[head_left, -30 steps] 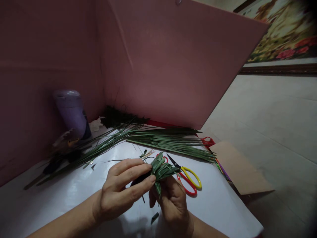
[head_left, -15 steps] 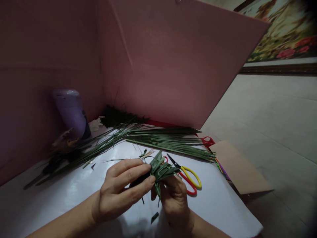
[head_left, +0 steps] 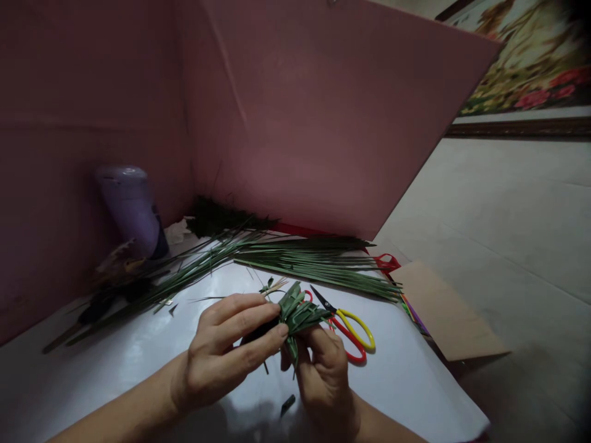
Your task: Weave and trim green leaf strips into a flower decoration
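Barely shifted, left hand [head_left: 217,354] pinches folded leaves [head_left: 301,315], right hand [head_left: 325,378] curled beneath.

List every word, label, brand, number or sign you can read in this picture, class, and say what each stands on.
No text can be read.
Purple container: dark patch on its side, too dim to tell if it is lettering.
Framed picture: too blurred to make out any writing.
Scissors and green leaf piece: no lettering shows.

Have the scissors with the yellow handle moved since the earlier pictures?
No: judged against the white tabletop, the scissors lie in the same place.
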Tool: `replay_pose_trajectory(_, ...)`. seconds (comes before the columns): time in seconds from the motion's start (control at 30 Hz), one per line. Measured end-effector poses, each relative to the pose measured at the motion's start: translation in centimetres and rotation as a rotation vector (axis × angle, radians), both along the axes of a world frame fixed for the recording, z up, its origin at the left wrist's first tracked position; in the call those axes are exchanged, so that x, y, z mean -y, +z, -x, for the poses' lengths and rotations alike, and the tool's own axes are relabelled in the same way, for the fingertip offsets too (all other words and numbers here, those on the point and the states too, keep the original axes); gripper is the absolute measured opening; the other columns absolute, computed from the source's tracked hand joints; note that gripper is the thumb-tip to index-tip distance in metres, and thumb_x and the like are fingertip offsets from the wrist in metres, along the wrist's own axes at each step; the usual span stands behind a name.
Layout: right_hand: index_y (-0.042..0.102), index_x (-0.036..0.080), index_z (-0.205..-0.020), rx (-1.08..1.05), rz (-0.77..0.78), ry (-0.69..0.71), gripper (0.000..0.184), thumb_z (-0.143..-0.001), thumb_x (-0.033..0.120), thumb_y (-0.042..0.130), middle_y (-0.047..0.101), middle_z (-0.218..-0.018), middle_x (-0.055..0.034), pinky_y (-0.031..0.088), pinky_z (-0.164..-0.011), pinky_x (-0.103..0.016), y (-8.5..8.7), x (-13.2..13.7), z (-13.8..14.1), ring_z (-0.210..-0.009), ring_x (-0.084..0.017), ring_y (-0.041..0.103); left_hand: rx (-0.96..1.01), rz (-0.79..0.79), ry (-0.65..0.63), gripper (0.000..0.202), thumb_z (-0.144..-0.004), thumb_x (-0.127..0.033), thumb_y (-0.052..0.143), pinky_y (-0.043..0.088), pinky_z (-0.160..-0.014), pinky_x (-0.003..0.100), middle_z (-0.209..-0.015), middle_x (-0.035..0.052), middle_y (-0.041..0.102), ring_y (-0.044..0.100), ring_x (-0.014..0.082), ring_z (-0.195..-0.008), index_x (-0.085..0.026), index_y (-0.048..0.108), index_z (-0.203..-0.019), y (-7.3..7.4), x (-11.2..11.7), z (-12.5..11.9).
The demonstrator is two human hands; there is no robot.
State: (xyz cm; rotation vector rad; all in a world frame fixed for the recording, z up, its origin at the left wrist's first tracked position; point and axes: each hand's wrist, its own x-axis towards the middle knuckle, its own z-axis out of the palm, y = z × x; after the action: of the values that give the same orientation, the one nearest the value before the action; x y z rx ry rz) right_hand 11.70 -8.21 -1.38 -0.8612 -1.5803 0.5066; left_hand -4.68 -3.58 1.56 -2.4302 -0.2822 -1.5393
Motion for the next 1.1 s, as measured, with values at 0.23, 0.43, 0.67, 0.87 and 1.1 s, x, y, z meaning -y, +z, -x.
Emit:
replay_pose_trajectory(0.23, 0.054, 0.018, -0.092, -0.223, 0.305, 0.242, 0.013, -0.092, 0.024, 0.043, 0.046, -0.054, 0.0039, 0.037, -0.045, -0.02, -1.2, 0.9, 1.0, -0.046, -0.008, 0.042, -0.017, -0.003, 0.012, 0.019, -0.084, -0.012, 0.051, 0.054, -0.074, 0.03, -0.092, 0.0101, 0.069, 0.059, 0.0191, -0.094, -0.014, 0.069, -0.091, -0.1, 0.0, 0.0)
replay_pose_trajectory(0.43, 0.057, 0.019, -0.081, -0.322, 0.222, 0.203, 0.007, -0.087, 0.021, 0.053, 0.048, -0.059, 0.0031, 0.043, -0.048, -0.021, -2.0, -0.3, 0.8, -0.049, -0.008, 0.044, -0.06, -0.01, -0.016, 0.021, -0.081, -0.01, 0.054, 0.053, -0.077, 0.033, -0.097, 0.0129, 0.068, 0.058, 0.0218, -0.097, -0.012, 0.068, -0.095, -0.3, 0.0, 0.5)
replay_pose_trajectory(0.67, 0.059, 0.018, -0.073, -0.057, 0.027, -0.06, 0.013, -0.083, 0.012, 0.054, 0.051, -0.058, 0.0025, 0.037, -0.047, -0.021, -0.2, -0.4, -0.1, -0.051, -0.01, 0.045, 0.153, 0.298, -0.13, 0.029, -0.076, 0.0, 0.056, 0.053, -0.07, 0.031, -0.088, 0.0099, 0.068, 0.061, 0.0189, -0.085, -0.016, 0.067, -0.097, -0.5, 0.1, -0.8)
replay_pose_trajectory(0.87, 0.058, 0.016, -0.082, 0.257, -0.206, -0.296, 0.008, -0.08, 0.009, 0.055, 0.052, -0.062, 0.0003, 0.035, -0.052, -0.025, 0.8, -0.2, -0.5, -0.054, -0.011, 0.045, 0.39, 0.872, -0.256, 0.026, -0.073, -0.002, 0.062, 0.051, -0.062, 0.024, -0.083, 0.0034, 0.066, 0.062, 0.0141, -0.073, -0.022, 0.068, -0.089, -1.0, 0.2, -1.9)
replay_pose_trajectory(1.1, 0.06, 0.015, -0.094, 0.548, -0.4, -0.324, 0.016, -0.079, 0.008, 0.058, 0.062, -0.071, -0.0059, 0.038, -0.057, -0.029, 1.5, -0.6, -1.7, -0.063, -0.017, 0.054, 0.653, 1.537, -0.326, 0.018, -0.059, -0.014, 0.076, 0.046, -0.047, 0.022, -0.063, 0.0011, 0.066, 0.054, 0.0112, -0.052, -0.017, 0.071, -0.077, -0.4, 0.2, -2.3)
